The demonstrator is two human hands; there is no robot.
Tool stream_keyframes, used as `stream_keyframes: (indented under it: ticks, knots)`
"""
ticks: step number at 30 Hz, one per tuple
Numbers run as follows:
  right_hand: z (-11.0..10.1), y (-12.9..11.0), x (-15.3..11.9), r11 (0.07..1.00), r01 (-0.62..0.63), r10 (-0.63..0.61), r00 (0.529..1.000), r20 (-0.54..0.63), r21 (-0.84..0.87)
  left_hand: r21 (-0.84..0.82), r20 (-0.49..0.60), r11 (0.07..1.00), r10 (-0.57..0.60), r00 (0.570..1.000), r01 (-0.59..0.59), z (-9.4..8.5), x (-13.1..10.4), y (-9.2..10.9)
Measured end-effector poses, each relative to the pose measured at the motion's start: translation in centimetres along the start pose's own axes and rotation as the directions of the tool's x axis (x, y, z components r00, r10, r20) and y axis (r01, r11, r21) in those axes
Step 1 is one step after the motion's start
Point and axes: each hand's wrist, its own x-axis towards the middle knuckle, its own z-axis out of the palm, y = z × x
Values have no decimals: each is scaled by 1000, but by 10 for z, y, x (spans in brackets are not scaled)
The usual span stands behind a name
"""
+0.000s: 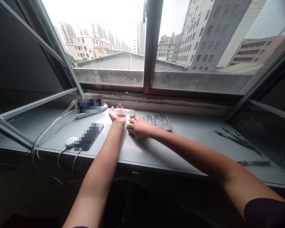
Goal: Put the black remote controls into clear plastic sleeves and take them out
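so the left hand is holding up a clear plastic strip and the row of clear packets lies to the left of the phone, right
Not quite. In the head view the left hand does hold the clear plastic strip, but the row of clear packets lies to the right of the phone, beyond the right hand.

A clear plastic strip (124, 111) lies level, just beside the power strip (90, 107), over a small dark piece (132, 117).

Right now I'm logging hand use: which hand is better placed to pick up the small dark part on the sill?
Right. The right hand rests palm-down beside the small dark part, while the left hand already holds a clear plastic strip.
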Motion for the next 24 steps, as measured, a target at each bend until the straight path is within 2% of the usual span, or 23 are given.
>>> stream_keyframes:
  ticks: [6,13,15,17,19,21,22,23,24]
  knots:
    - [5,0,29,997,-82,82,997,4,17,14,35,999,35,999,-36,2,-3,2]
    - [12,9,49,981,-155,167,981,-101,114,-73,47,989,131,990,-128,7,-9,5]
    - [8,11,50,971,-160,188,969,-159,176,-93,75,987,135,988,-128,7,-8,6]
    - [1,13,46,922,-155,259,929,-265,355,-102,82,988,123,989,-114,7,-8,5]
    - [-7,17,35,755,-97,378,873,-309,648,-94,72,991,102,992,-95,7,-9,4]
    - [-16,24,16,435,-40,492,847,-200,900,-63,66,995,82,994,-78,8,-11,1]
    - [-20,29,4,264,-18,518,846,-126,964,-40,71,997,74,995,-71,8,-12,0]
    - [-24,34,-9,134,2,526,847,-73,991,-14,78,998,67,995,-66,8,-13,-3]
    - [-27,40,-22,43,17,514,857,-36,999,11,86,998,61,994,-62,8,-14,-5]
